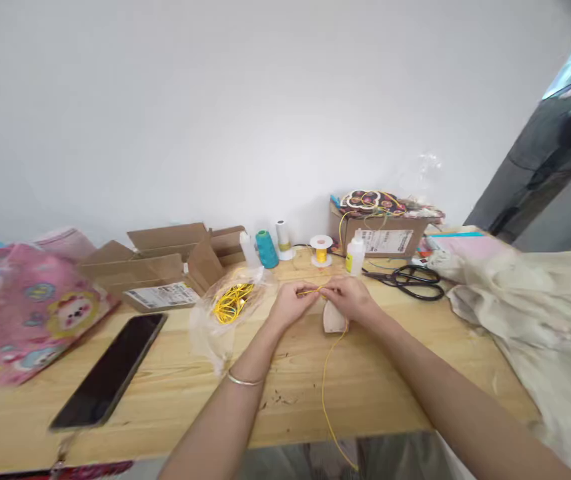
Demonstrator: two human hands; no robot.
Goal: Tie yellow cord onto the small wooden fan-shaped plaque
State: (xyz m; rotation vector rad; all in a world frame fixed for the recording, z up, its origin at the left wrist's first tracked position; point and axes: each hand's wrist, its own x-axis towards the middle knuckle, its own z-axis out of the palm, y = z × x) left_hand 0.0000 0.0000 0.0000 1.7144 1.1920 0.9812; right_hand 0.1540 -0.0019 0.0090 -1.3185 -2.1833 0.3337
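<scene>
Both hands meet over the middle of the wooden table. My left hand [290,303] pinches a thin yellow cord [326,393] between its fingertips. My right hand [349,297] grips the same cord close beside it, fingers closed. From under the right hand the cord hangs down past the table's front edge. A small pale beige piece [334,319] shows below the right fingers; its kind is unclear, and I cannot tell whether it is held or standing on the table.
Left are a plastic bag of yellow cord [233,303], a phone [110,370], an open cardboard box [140,273] and a pink bag [50,313]. Behind stand a teal thread cone [266,249], a yellow spool [321,252] and a bottle [355,257]. Black scissors [415,280] and cloth [540,320] lie right.
</scene>
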